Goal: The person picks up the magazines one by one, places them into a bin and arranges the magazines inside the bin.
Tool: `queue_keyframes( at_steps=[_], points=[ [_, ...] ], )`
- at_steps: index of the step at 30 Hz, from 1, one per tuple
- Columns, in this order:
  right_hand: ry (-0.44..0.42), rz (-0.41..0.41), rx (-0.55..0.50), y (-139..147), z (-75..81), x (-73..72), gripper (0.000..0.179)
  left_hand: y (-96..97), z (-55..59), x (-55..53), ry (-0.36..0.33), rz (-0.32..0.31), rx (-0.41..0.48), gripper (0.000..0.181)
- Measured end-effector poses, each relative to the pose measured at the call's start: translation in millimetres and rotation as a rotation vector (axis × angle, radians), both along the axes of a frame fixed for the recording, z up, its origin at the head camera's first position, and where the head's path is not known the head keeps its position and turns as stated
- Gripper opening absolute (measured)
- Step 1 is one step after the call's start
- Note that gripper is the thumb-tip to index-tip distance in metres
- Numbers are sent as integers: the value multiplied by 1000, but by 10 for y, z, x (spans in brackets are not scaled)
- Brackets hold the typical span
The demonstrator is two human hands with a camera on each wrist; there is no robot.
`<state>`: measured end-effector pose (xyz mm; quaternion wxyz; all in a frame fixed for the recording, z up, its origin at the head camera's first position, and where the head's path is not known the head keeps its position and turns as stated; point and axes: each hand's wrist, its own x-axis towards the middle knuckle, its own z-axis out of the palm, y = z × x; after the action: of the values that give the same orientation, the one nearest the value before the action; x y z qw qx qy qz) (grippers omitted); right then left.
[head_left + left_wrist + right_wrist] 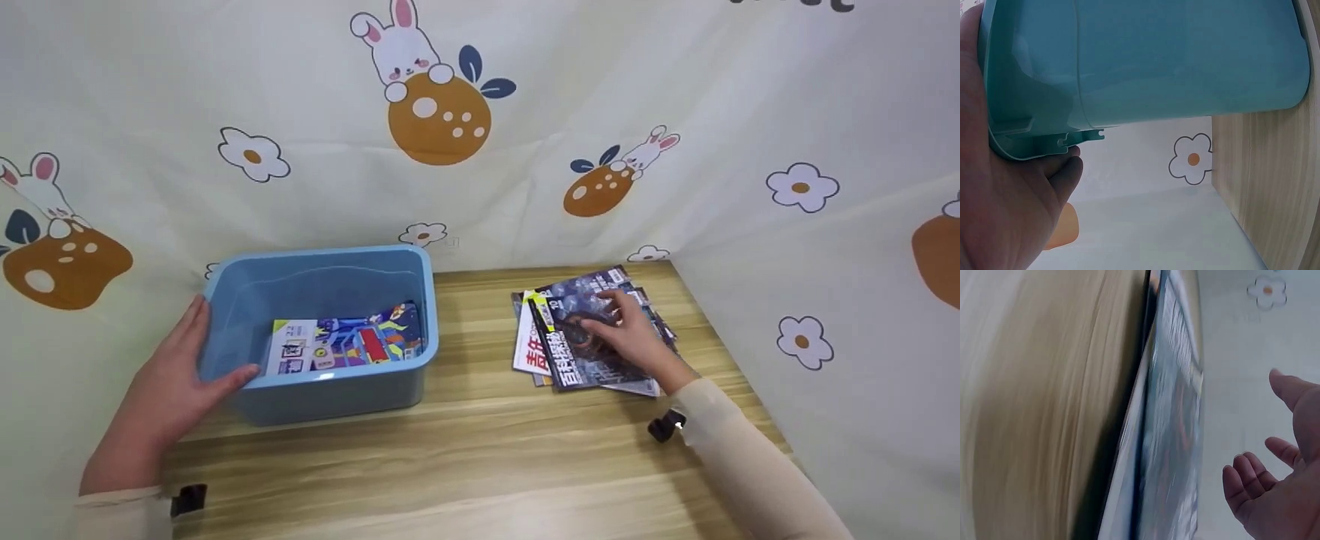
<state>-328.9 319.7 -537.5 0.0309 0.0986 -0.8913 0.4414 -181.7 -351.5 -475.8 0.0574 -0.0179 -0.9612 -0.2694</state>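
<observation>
My left hand (169, 382) grips the left front corner of a light blue plastic bin (330, 401), thumb over the rim. In the left wrist view, the fingers (1067, 177) curl in under the bin's rim. Inside the bin lies a colourful magazine (341, 349) with a white left part. On the right, a loose pile of magazines lies on the table, topped by a dark-covered magazine (568, 364) with white lettering. My right hand (637, 341) hovers over this pile, fingers loosely bent and thumb apart. The right wrist view shows it away from the pages, holding nothing.
The wood-grain table (480, 457) carries the bin at left and the pile at right. A pale printed cloth (495, 202) with rabbits and flowers hangs close behind and at both sides. Small black devices (189, 500) sit at my wrists.
</observation>
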Motion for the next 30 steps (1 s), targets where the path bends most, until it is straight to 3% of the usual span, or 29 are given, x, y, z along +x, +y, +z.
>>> queue_keyframes(
  at_steps=[6, 14, 18, 24, 30],
  points=[
    [21, -65, 154, 487, -69, -69, 85, 2, 10, 5, -12, 0, 6, 127],
    [-139, -33, 342, 832, 23, -132, 111, -7, 19, 21, -10, 1, 7, 126],
    [-207, 20, 360, 885, 6, -164, 114, -35, 6, 49, -14, 5, 0, 127],
    [-241, 33, 403, 933, 3, -230, 120, -20, 12, 37, -15, 10, -3, 127],
    [-301, 31, 351, 962, 34, -277, 116, 5, 26, 27, -5, 3, 5, 126]
  ],
)
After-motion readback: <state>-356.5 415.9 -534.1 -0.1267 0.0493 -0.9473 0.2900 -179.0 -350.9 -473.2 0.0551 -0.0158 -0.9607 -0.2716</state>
